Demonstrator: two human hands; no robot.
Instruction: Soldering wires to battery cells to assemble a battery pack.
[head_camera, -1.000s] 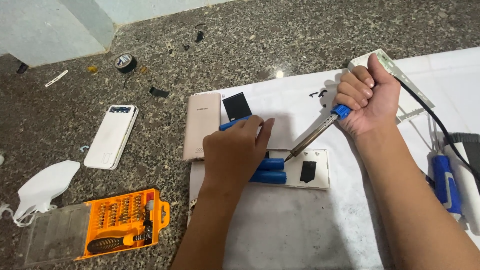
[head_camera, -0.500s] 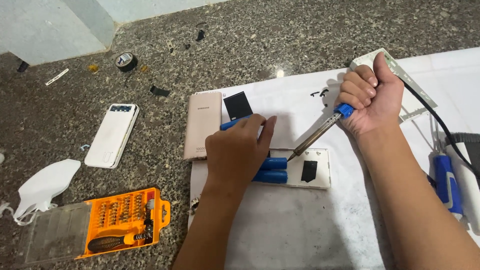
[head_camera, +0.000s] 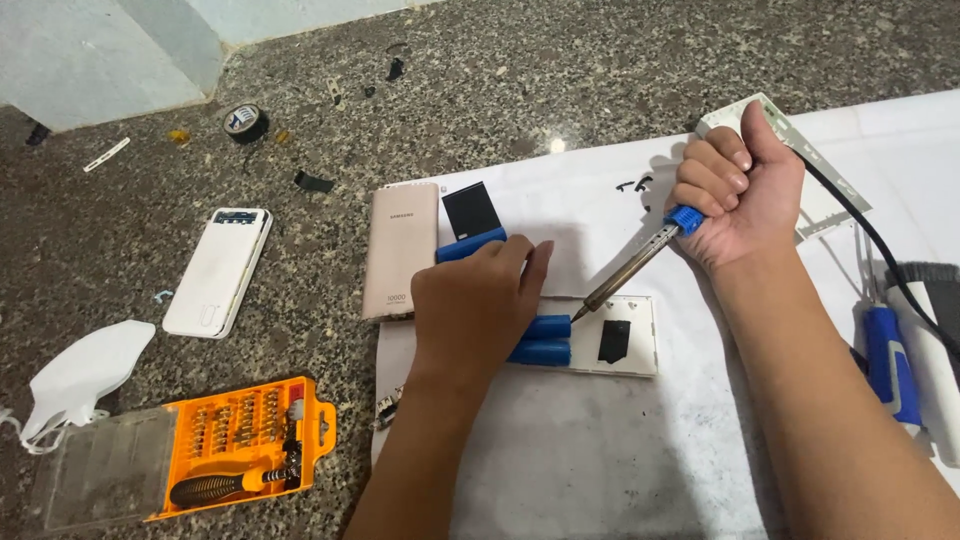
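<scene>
My right hand (head_camera: 738, 190) is closed in a fist around the blue handle of a soldering iron (head_camera: 640, 262). Its metal tip points down-left and meets the end of two blue cylindrical battery cells (head_camera: 541, 340). The cells lie in an open white power bank tray (head_camera: 630, 340) that also carries a black pad. My left hand (head_camera: 478, 305) rests palm-down on the cells and hides most of them. A third blue cell (head_camera: 470, 245) pokes out beyond its fingers. All of this lies on a white sheet (head_camera: 600, 450).
A pink-beige power bank (head_camera: 400, 250) and a black square piece (head_camera: 470, 209) lie left of the sheet; a white power bank (head_camera: 217, 270) lies farther left. An orange screwdriver bit case (head_camera: 240, 445), white mask (head_camera: 85, 375), black tape roll (head_camera: 245, 122), blue-handled tool (head_camera: 888, 365).
The soldering iron tip has stayed at the cell ends. My right hand has shifted only slightly; my left hand has kept pressing on the cells.
</scene>
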